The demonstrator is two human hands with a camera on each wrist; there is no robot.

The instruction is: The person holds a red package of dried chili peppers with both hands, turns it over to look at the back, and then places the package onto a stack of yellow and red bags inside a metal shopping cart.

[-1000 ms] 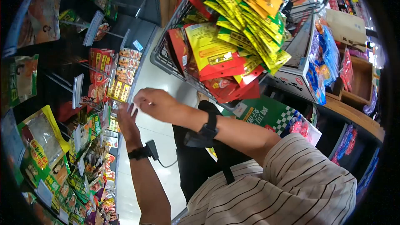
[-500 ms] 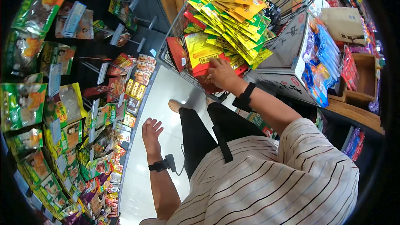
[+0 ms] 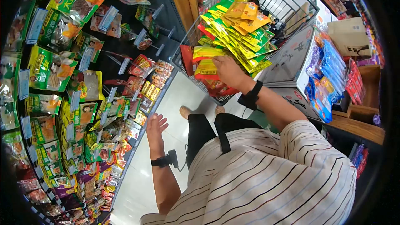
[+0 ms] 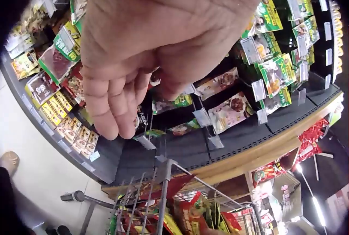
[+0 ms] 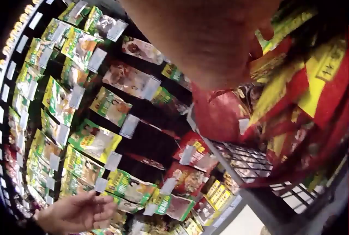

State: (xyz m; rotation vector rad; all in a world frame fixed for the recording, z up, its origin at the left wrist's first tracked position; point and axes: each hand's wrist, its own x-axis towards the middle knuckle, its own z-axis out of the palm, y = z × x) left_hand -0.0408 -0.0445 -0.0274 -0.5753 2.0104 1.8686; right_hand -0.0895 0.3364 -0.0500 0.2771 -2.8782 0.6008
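My right hand is at the near side of a heaped wire shopping cart. Its fingers curl over the edge of a yellow-and-red food packet and pinch it; in the right wrist view the dark back of the hand hides the fingertips. Yellow-and-green packets lie fanned out beside it, with orange packets on top. My left hand is held low over the floor near the hanging shelf goods, fingers loosely extended and holding nothing.
On the left, a shelf unit carries rows of hanging food packets with price tags. Small yellow boxes stand along its lower edge. Right of the cart is a white carton with blue packets on it. Pale floor runs between.
My right hand has swung from the shelf side over to the cart and now holds the yellow-and-red packet, which has tilted. The left hand has drawn back from the shelf.
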